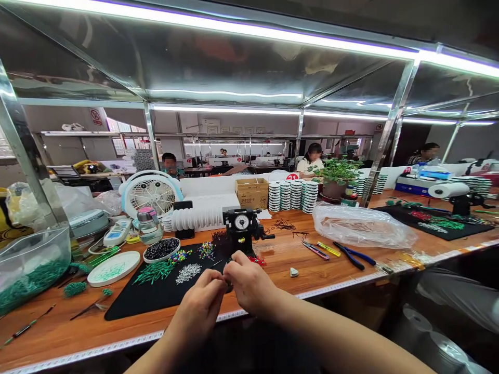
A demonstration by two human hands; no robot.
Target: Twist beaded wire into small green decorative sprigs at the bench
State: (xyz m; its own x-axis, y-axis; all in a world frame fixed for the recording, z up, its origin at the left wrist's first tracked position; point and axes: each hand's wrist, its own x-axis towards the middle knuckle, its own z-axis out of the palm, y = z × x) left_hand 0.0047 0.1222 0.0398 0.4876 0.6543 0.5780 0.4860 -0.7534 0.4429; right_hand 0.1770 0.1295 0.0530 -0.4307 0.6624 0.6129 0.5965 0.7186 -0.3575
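My left hand (202,298) and my right hand (249,280) meet just over the table's front edge, both with fingers pinched together. Whatever lies between the fingertips is too small and too covered to name. Behind them stands a black hand-cranked winder (241,228) with a row of white spools (197,218) on its shaft. To the left, a black mat (156,293) carries small silvery pieces (188,273), green pieces (154,271) and multicoloured beads (206,250). A few red pieces (257,261) lie behind my right hand.
Pliers with blue handles (354,255), red-handled pliers (315,250) and a yellow tool (328,249) lie to the right, before a clear plastic bag (362,226). At left are a white plate (113,269), a bowl of black pieces (161,250) and a fan (151,195). Metal posts hold a low shelf overhead.
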